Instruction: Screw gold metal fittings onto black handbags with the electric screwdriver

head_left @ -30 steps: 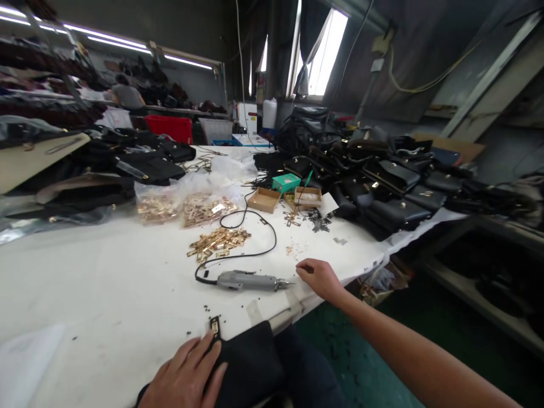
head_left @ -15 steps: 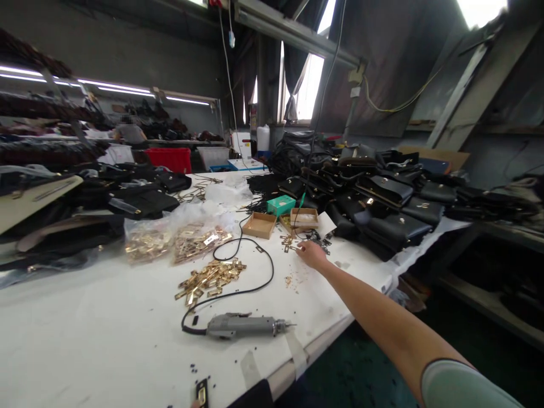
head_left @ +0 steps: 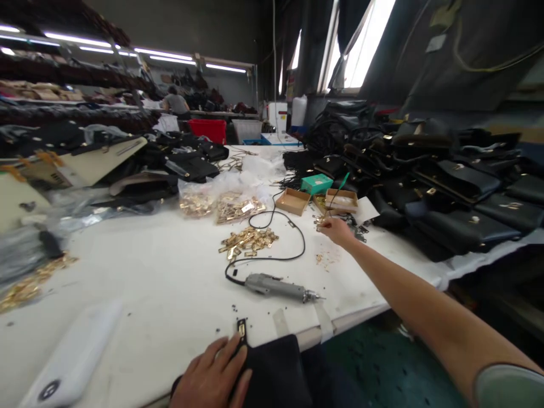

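Left hand (head_left: 210,377): my grip lies flat, fingers loosely spread on the black bag (head_left: 276,368) at the near edge of the worktop (head_left: 148,272).
Strap (head_left: 243,341): black, touched by my fingers, with a gold fitting (head_left: 242,327) showing just ahead of them.
Screwdriver (head_left: 276,287): grey, lying beyond the strap, tip toward the right.
Gold plates (head_left: 250,241): heaped farther back.
Right hand (head_left: 338,231): outstretched, fingertips drawn together at small metal pieces (head_left: 318,220); too small to tell whether my grip has one.
Cardboard box (head_left: 293,201): open, beside the green box (head_left: 317,183).

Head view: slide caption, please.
Left hand on a black piece, right hand at small metal parts, grey corded tool lying between.
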Tool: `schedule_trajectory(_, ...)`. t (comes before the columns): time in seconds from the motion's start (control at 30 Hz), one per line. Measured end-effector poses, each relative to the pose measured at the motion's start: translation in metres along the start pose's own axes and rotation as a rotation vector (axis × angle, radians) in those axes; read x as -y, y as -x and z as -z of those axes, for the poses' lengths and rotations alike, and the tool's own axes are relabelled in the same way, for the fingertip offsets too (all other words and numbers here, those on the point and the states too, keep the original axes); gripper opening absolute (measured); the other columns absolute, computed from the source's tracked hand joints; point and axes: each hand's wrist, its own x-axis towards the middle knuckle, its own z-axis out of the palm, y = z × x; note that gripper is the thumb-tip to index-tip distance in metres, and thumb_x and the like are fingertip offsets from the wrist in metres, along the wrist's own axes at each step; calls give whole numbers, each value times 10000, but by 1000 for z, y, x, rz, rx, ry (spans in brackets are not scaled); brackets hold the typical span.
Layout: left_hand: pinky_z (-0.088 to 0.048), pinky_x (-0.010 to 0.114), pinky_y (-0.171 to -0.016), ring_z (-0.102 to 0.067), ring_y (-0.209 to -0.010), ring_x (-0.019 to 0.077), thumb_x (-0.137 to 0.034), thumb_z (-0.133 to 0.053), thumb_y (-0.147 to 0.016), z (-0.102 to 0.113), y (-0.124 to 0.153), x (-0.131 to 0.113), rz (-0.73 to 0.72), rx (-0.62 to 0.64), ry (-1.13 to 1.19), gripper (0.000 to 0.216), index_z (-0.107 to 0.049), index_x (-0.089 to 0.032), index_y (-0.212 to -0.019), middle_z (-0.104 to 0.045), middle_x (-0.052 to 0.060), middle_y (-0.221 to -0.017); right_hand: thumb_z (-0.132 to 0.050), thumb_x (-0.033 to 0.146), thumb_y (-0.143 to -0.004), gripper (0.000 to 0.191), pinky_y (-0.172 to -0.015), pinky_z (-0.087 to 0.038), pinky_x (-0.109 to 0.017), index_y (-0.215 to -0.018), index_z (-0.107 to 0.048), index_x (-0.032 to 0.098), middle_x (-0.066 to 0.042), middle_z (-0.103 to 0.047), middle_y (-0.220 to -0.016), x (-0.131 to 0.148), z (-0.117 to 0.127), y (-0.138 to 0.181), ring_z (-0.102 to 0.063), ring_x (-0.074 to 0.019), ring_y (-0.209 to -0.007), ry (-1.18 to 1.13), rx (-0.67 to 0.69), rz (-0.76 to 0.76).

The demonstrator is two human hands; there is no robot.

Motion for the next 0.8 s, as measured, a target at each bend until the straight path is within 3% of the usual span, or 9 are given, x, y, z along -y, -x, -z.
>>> schedule_trajectory(0.13, -570, 446, -877, -657, -1118, 300, -249, -607, -923, 25, -14, -22, 231, 128, 134, 250, -732, -231, -1139, -719, 64, -1283, -618, 285, -878, 439, -623, -524, -246, -1294, -633, 147, -46, -721, -830, 43, -29, 82, -671, -160, -715, -399, 238, 162)
schedule_trajectory(0.23, -551, 479, -888, -633, -1130, 308, -261, -617, -928, 32, -18, -29, 297, 187, 209, 232, -730, -223, -1126, -710, 77, -1291, -693, 355, -831, 372, -626, -542, -275, -1137, -690, 144, -34, -711, -765, 79, -60, 153, -652, -156, -658, -728, 463, 182)
schedule_trajectory(0.33, -537, 492, -898, -605, -1146, 309, -262, -615, -935, 36, -18, -30, 310, 227, 237, 231, -716, -214, -1137, -690, 83, -1317, -700, 364, -818, 294, -608, -535, -271, -1035, -712, 165, -37, -727, -766, 104, -90, 197, -647, -153, -646, -753, 554, 169)
schedule_trajectory(0.43, -524, 497, -916, -580, -1168, 307, -259, -611, -941, 39, -18, -29, 322, 256, 261, 230, -705, -216, -1146, -686, 83, -1308, -689, 322, -818, 225, -609, -537, -260, -985, -726, 176, -27, -728, -741, 115, -109, 209, -641, -142, -622, -716, 595, 120)
schedule_trajectory(0.57, -510, 504, -923, -568, -1163, 301, -265, -603, -948, 40, -19, -29, 341, 274, 294, 219, -701, -220, -1138, -684, 80, -1289, -704, 279, -807, 199, -568, -513, -230, -961, -725, 155, -5, -697, -656, 120, -117, 205, -609, -118, -553, -680, 664, 49)
schedule_trajectory(0.8, -488, 507, -960, -539, -1188, 296, -266, -581, -967, 37, -17, -28, 352, 264, 332, 222, -689, -224, -1156, -657, 82, -1301, -694, 221, -797, 160, -535, -476, -209, -934, -753, 163, -1, -706, -647, 127, -119, 204, -639, -129, -579, -502, 624, 126)
